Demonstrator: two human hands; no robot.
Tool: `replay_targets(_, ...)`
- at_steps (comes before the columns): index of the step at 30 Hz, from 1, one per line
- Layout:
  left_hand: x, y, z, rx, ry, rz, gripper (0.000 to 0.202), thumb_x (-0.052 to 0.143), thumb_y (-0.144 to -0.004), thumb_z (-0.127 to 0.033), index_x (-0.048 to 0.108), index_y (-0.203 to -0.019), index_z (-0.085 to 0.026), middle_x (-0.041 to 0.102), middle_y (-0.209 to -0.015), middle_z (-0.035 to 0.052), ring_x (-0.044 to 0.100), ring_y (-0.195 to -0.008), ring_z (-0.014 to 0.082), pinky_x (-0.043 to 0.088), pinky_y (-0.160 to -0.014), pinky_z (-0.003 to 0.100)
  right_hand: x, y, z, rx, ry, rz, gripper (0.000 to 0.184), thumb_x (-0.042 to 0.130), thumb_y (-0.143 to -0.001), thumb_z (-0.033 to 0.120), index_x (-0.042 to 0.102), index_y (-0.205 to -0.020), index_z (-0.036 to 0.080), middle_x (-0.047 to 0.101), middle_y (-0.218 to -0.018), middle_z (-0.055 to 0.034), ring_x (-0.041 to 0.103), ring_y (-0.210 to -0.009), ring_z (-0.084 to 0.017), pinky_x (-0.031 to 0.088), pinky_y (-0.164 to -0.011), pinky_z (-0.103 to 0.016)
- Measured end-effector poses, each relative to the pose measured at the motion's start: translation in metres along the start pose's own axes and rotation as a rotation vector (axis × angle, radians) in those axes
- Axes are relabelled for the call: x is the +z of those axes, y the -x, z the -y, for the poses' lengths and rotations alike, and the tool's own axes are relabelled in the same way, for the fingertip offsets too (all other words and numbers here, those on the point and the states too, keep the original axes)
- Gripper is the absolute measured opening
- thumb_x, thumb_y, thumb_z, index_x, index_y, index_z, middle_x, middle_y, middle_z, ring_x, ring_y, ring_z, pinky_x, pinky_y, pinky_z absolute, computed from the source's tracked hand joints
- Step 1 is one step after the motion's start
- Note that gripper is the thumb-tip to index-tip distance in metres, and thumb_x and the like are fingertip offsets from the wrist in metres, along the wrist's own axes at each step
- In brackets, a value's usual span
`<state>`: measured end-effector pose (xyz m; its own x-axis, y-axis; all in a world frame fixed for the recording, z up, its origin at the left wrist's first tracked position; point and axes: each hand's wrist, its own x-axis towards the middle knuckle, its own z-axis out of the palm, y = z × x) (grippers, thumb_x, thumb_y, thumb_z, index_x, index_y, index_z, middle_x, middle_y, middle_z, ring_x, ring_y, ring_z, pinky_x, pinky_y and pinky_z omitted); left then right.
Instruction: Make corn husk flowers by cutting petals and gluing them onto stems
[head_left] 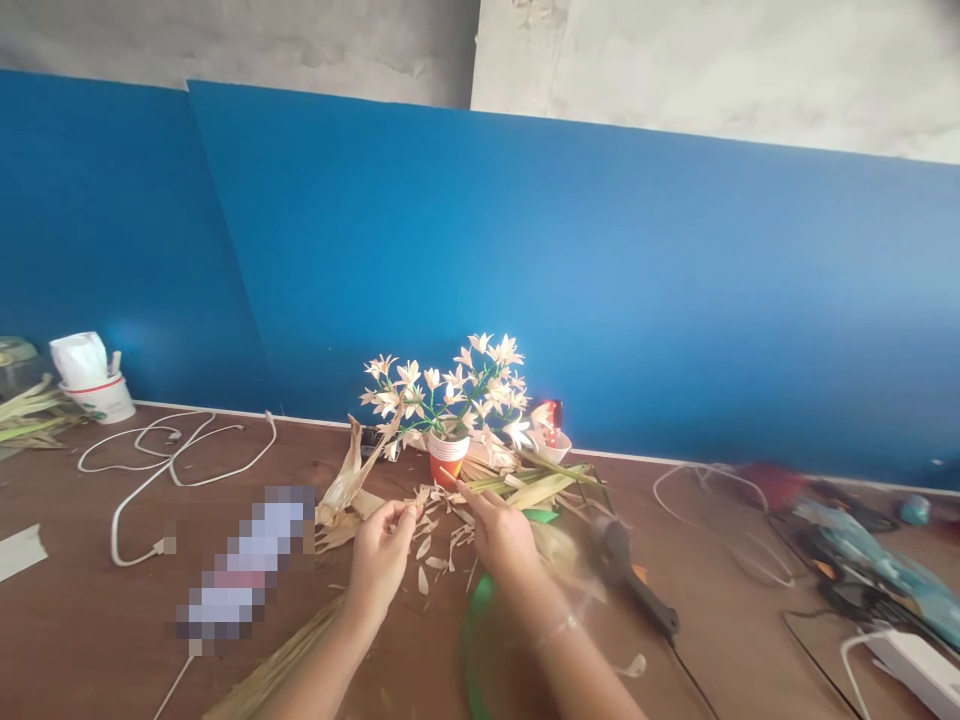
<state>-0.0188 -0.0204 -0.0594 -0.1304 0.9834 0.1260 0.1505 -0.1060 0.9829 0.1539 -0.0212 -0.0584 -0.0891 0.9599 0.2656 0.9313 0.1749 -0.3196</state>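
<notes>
My left hand (384, 552) is closed, with thumb and index finger pinched on a small pale husk piece (421, 496). My right hand (501, 535) reaches forward with its index finger stretched out, the fingertip close to the base of an orange paper cup (444, 466); its thumb is hidden. Cream-coloured husk flowers (491, 392) on green stems stand in the cup. Between my hands, loose cut petals (423, 580) lie scattered on the brown table (315, 610). Dried corn husks (346, 490) are heaped left of the cup, and greenish leaf strips (551, 488) to its right.
A black corded tool (637, 580) lies right of my right arm, beside a blurred green ribbon (476, 650). White cables (180, 450) and a pixelated phone-like object (244, 565) are on the left. A blue panel (600, 280) bounds the table's back.
</notes>
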Motion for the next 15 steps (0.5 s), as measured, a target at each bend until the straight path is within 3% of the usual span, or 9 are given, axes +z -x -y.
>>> replay_targets(3, -0.005, -0.008, 0.004, 0.133, -0.195, 0.072, 0.024, 0.055, -0.076, -0.037, 0.068, -0.066, -0.020, 0.064, -0.060, 0.0029, 0.057, -0.062, 0.0209, 0.040, -0.057, 0.027, -0.017, -0.002, -0.012, 0.093, 0.009, 0.091, 0.046, 0.039, -0.085, 0.007, 0.061, -0.123, 0.020, 0.072, -0.091, -0.0081, 0.066, -0.082, -0.018, 0.044, -0.068, -0.023)
replay_targets(7, -0.009, -0.015, 0.009, 0.290, -0.570, 0.184, 0.020, 0.055, -0.077, -0.026, 0.071, -0.065, -0.022, 0.069, -0.072, 0.0062, 0.061, -0.080, 0.0255, 0.039, -0.070, 0.031, -0.031, 0.008, -0.018, 0.179, 0.081, 0.159, 0.033, 0.041, -0.082, 0.004, 0.070, -0.092, 0.017, 0.071, -0.084, -0.0096, 0.066, -0.080, -0.021, 0.039, -0.063, -0.025)
replay_targets(10, -0.010, -0.015, 0.009, 0.310, -0.767, 0.296, 0.020, 0.057, -0.078, -0.023, 0.074, -0.067, -0.023, 0.069, -0.079, 0.0073, 0.059, -0.089, 0.0275, 0.037, -0.076, 0.034, -0.038, 0.019, -0.015, 0.198, 0.141, 0.221, 0.030, 0.045, -0.076, 0.001, 0.069, -0.085, 0.016, 0.070, -0.086, -0.0097, 0.065, -0.076, -0.020, 0.036, -0.060, -0.025)
replay_targets(15, -0.011, -0.016, 0.006, 0.311, -0.831, 0.420, 0.015, 0.064, -0.074, -0.017, 0.075, -0.066, -0.024, 0.069, -0.083, 0.0062, 0.058, -0.090, 0.0268, 0.036, -0.077, 0.036, -0.047, 0.031, -0.001, 0.209, 0.251, 0.319, 0.021, 0.055, -0.068, 0.000, 0.070, -0.077, 0.012, 0.069, -0.079, -0.0150, 0.065, -0.078, -0.027, 0.035, -0.060, -0.030)
